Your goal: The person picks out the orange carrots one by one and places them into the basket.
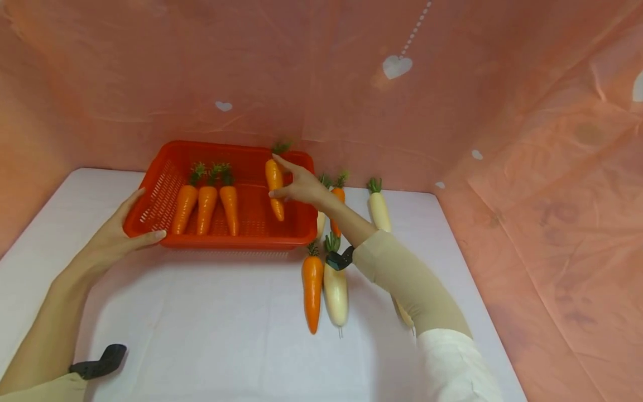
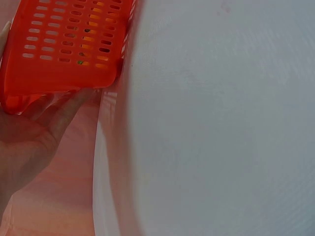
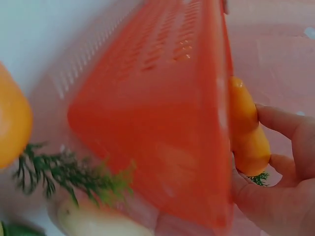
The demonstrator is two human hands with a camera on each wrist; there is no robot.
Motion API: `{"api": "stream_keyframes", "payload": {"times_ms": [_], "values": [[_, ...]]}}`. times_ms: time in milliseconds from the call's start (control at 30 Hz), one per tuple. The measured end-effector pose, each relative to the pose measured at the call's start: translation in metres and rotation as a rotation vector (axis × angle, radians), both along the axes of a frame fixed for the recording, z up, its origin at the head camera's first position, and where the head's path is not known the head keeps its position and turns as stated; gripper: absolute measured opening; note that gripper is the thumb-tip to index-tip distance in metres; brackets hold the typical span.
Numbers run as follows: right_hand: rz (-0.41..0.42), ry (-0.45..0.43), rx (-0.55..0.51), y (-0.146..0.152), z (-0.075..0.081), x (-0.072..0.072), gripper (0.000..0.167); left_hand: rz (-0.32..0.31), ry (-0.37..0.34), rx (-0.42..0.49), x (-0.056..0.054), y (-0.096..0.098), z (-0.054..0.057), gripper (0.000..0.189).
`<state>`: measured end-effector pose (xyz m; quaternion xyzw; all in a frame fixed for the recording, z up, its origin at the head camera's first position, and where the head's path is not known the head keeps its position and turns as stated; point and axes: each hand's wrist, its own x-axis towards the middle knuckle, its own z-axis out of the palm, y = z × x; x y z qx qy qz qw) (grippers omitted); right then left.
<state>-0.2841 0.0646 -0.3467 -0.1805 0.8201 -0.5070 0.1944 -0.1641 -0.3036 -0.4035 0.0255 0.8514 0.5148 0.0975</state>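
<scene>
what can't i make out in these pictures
Head view: whether the white radish and the pale tip below are one piece; the right sleeve hides what's between.
Head view: leafy top of the held carrot, blurred.
Left wrist view: most of the carrots, behind the red basket's slotted wall.
Right wrist view: much of the loose carrot, cut off by the left edge.

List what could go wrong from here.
The glossy held carrot, pinched by the right hand, might slip and drop.
If the left hand, gripping the basket at one corner, shifts it, the basket could bump the loose carrot near its front right corner.
The right sleeve, crossing over a radish, might brush it.
</scene>
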Motion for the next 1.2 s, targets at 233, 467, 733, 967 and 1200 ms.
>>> {"api": "stream_keyframes", "payload": {"times_ms": [233, 467, 733, 967, 1200], "values": [[0.033, 0.006, 0.081, -0.022, -0.022, -0.005, 0.091, -0.001, 0.002, 0.002, 0.001, 0.001, -0.002, 0.098], [0.047, 0.076, 0.240, -0.046, -0.037, -0.007, 0.090, 0.001, -0.018, -0.009, 0.003, 0.000, -0.003, 0.095], [0.013, -0.052, 0.230, -0.068, -0.050, -0.005, 0.088, -0.009, -0.029, -0.001, 0.004, 0.000, -0.004, 0.097], [-0.019, -0.156, 0.115, -0.079, -0.056, 0.000, 0.090, -0.010, -0.006, -0.023, 0.004, -0.003, -0.001, 0.099], [-0.012, -0.224, 0.043, -0.076, -0.056, -0.001, 0.089, -0.009, -0.023, -0.041, 0.001, -0.001, 0.001, 0.098]]}}
